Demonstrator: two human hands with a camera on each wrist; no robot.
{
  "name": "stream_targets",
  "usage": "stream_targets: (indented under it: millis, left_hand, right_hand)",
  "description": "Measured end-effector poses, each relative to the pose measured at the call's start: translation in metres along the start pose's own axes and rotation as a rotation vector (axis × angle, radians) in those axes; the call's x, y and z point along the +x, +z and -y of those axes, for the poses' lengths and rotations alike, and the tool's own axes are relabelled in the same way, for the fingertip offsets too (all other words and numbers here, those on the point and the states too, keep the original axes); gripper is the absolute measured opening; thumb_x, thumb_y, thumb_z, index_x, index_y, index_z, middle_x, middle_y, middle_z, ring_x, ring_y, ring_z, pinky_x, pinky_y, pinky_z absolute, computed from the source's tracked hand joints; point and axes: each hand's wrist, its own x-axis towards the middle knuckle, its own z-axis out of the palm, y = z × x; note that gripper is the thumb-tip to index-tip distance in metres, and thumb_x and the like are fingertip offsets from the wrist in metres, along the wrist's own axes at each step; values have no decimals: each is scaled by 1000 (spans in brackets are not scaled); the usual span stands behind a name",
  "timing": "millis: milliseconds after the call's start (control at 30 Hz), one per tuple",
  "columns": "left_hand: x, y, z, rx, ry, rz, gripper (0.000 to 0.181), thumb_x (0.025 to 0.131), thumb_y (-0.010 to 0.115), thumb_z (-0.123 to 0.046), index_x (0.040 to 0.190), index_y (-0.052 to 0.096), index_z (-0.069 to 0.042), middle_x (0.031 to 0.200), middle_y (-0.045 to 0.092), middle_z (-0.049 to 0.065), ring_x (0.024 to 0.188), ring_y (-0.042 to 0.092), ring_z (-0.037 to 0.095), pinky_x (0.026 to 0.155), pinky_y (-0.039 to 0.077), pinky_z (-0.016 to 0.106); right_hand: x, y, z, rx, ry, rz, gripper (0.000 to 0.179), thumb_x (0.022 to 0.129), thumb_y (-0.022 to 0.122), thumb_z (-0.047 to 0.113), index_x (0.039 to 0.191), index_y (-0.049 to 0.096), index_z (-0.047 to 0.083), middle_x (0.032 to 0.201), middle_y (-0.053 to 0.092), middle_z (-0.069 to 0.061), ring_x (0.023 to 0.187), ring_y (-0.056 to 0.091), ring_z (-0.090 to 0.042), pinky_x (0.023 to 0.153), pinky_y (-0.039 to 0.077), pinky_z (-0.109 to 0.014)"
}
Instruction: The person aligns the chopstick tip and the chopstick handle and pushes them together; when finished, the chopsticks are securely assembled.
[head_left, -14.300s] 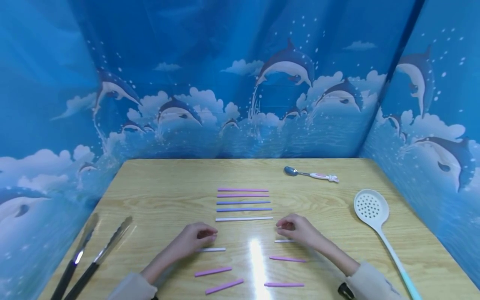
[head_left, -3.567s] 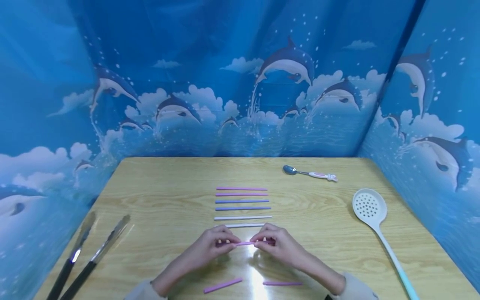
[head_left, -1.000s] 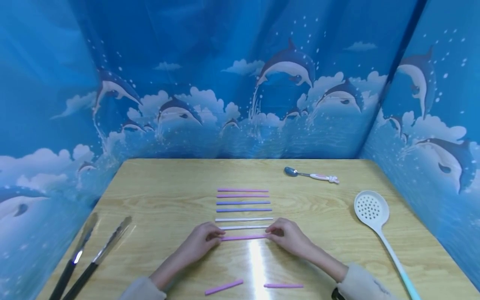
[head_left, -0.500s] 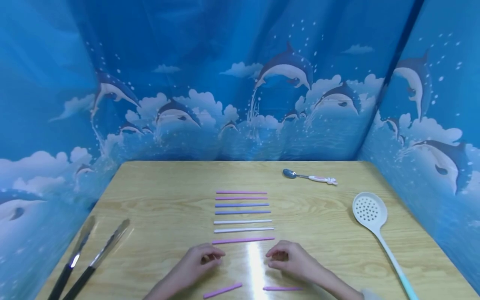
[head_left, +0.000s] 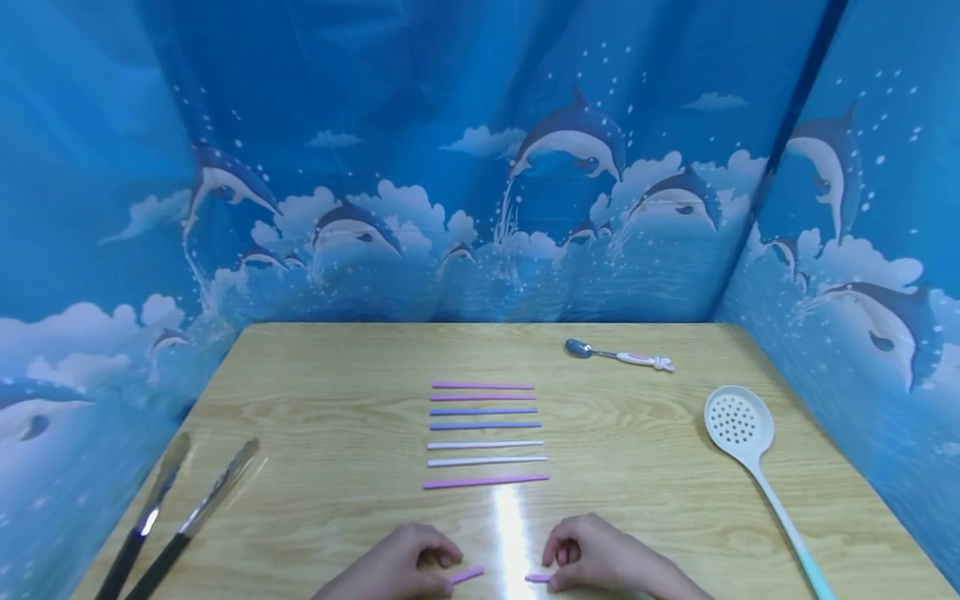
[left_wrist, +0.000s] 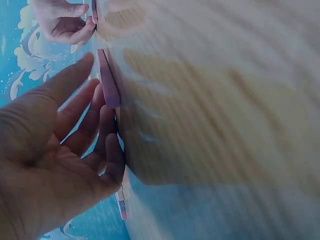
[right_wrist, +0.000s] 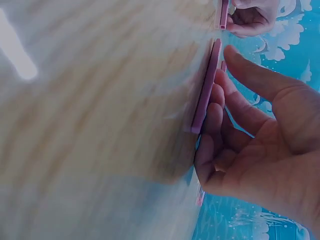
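Note:
In the head view my left hand (head_left: pixel 408 562) is low on the table, thumb and fingers spread around a short pink stick (head_left: pixel 467 575). The left wrist view shows that stick (left_wrist: pixel 108 82) lying on the table beside my fingertips, with a gap between thumb and forefinger. My right hand (head_left: pixel 596 554) is held likewise at a second short pink stick (head_left: pixel 538 577); in the right wrist view its fingers rest beside this stick (right_wrist: pixel 207 90), thumb apart. Part of each short stick is hidden by a hand in the head view. Ahead lies a long pink stick (head_left: pixel 486 482).
Beyond it, parallel white sticks (head_left: pixel 486 461), blue sticks (head_left: pixel 483 425) and pink sticks (head_left: pixel 483 386) form a stack of rows. A spoon (head_left: pixel 618 355) lies at the back right, a slotted skimmer (head_left: pixel 750 446) at the right. Black-handled metal tongs (head_left: pixel 183 533) lie at the left.
Both hands have let go of the long pink stick, leaving it below the white ones, and have drawn back toward me to the two short pink sticks.

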Motion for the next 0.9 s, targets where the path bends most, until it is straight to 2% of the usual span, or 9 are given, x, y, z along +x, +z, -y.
stream_targets:
  millis: [133, 433, 600, 733, 833, 900]
  left_hand:
    - [1, 1, -2, 41, 8, 13, 24, 75, 75, -8, 98, 71, -2, 86, 63, -13, 79, 52, -5, 71, 49, 19]
    - [2, 3, -5, -2, -33, 21, 21, 76, 73, 1, 97, 71, -1, 78, 64, -11, 70, 54, -4, 64, 51, 17]
    - [3, 1, -5, -15, -41, 19, 19, 79, 70, -1, 98, 70, 1, 79, 63, -11, 71, 54, -4, 65, 51, 17]
    - [6, -3, -6, 50, -11, -22, 21, 85, 68, -10, 104, 68, 0, 84, 64, -9, 76, 55, -3, 70, 52, 18]
    - [9, -6, -9, 112, 14, -70, 21, 88, 65, -19, 105, 69, -6, 89, 64, -10, 80, 54, -2, 74, 51, 20]
    - [11, -8, -13, 110, 16, -91, 21, 90, 63, -23, 106, 69, -10, 92, 63, -11, 83, 54, -2, 76, 51, 20]
  right_hand:
    - [-1, 3, 2, -5, 31, 12, 17, 69, 79, 7, 78, 66, 11, 68, 50, 14, 63, 45, 4, 55, 43, -16]
    - [0, 4, 4, -87, -8, 12, 14, 71, 75, 1, 73, 66, 11, 63, 49, 18, 58, 43, 7, 51, 42, -14]
    - [1, 2, 5, -55, -7, 2, 9, 76, 74, 4, 75, 68, 11, 64, 52, 17, 58, 45, 7, 51, 44, -15]
    - [6, 0, 6, -5, -23, -40, 5, 80, 74, 10, 80, 69, 11, 68, 54, 15, 61, 47, 5, 53, 46, -16]
    - [12, 2, 9, -3, -71, -101, 4, 82, 72, 13, 82, 69, 11, 72, 56, 14, 66, 49, 4, 58, 48, -17]
    - [16, 3, 12, -6, -108, -151, 4, 82, 71, 12, 84, 69, 10, 75, 58, 13, 69, 51, 3, 61, 50, -18]
